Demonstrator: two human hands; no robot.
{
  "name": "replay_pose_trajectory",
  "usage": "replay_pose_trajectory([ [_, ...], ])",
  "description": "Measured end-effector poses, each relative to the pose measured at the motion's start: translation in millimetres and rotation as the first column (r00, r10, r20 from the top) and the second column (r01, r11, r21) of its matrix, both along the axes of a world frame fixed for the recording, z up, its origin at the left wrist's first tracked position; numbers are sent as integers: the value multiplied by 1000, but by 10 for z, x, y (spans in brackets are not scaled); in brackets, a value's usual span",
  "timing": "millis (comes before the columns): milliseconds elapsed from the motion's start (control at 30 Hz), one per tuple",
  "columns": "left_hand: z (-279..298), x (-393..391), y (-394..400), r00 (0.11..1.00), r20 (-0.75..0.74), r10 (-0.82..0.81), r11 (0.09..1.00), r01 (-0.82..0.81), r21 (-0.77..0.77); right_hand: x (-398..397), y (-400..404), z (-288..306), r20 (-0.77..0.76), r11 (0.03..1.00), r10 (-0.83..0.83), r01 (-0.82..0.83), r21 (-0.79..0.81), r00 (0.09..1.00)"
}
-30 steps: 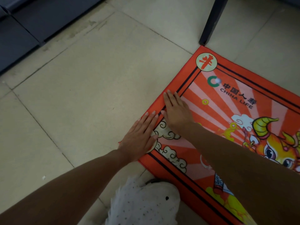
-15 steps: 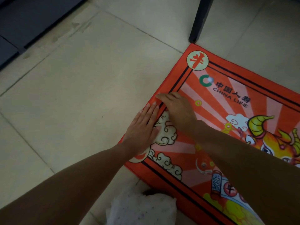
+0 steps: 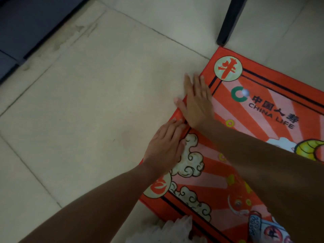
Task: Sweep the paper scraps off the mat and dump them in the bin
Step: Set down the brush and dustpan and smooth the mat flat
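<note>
A red-orange printed mat point(image 3: 259, 113) lies on the tiled floor and fills the right half of the head view. My left hand point(image 3: 164, 148) rests flat, palm down, on the mat's left border, fingers together. My right hand point(image 3: 196, 102) lies flat just beyond it on the same border, fingers stretched past the edge onto the tile. Neither hand holds anything. I see no paper scraps and no bin in this view.
A dark furniture leg point(image 3: 228, 21) stands at the mat's far corner. Dark cabinet fronts point(image 3: 26, 23) run along the upper left. White dotted fabric point(image 3: 168, 232) shows at the bottom edge. Beige floor tiles point(image 3: 87, 102) spread to the left.
My right hand has slid along the mat's left border toward the far corner, its fingers now over the edge. My left hand has stayed at the border. The view has shifted.
</note>
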State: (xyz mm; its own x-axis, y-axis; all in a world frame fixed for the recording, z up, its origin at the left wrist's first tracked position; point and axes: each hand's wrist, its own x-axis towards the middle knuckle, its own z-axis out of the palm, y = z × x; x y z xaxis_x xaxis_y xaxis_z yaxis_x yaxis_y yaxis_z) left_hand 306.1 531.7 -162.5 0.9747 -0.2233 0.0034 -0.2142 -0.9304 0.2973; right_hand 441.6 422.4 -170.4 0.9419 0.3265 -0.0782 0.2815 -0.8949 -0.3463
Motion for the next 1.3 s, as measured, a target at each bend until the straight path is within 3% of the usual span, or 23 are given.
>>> replay_pose_trajectory([
  [133, 28, 138, -60, 998, 22, 67, 995, -65, -79, 56, 43, 8, 84, 996, -27, 34, -82, 996],
  [333, -10, 147, -28, 996, -79, 27, 995, -35, -91, 244, 56, -7, 131, 926, 350, -322, -197, 927],
  [400, -31, 163, -9, 998, -67, 6, 996, -12, -85, 302, 63, -9, 109, 900, 410, -381, -212, 906],
  [600, -31, 194, -11, 998, -67, -19, 998, 15, -65, 354, 72, 8, 75, 929, 356, -344, -137, 932],
  [767, -26, 203, -9, 993, -43, -111, 993, 109, -35, 511, 122, 28, 159, 769, 636, -606, -201, 755],
  [867, -65, 182, 25, 948, -32, -316, 949, 316, -11, 584, 144, 31, 177, 921, 389, -387, -48, 904],
  [933, -43, 241, 67, 910, -55, -412, 911, 413, 13, 604, 157, 25, 171, 975, 218, -210, -66, 961],
  [1100, -31, 679, 159, 709, -37, -704, 705, 705, 79, 602, 188, -9, 151, 965, 236, -213, -151, 960],
  [1300, -43, 781, 165, 664, -27, -747, 663, 748, 37, 618, 179, -24, 150, 959, 261, -238, -155, 954],
])
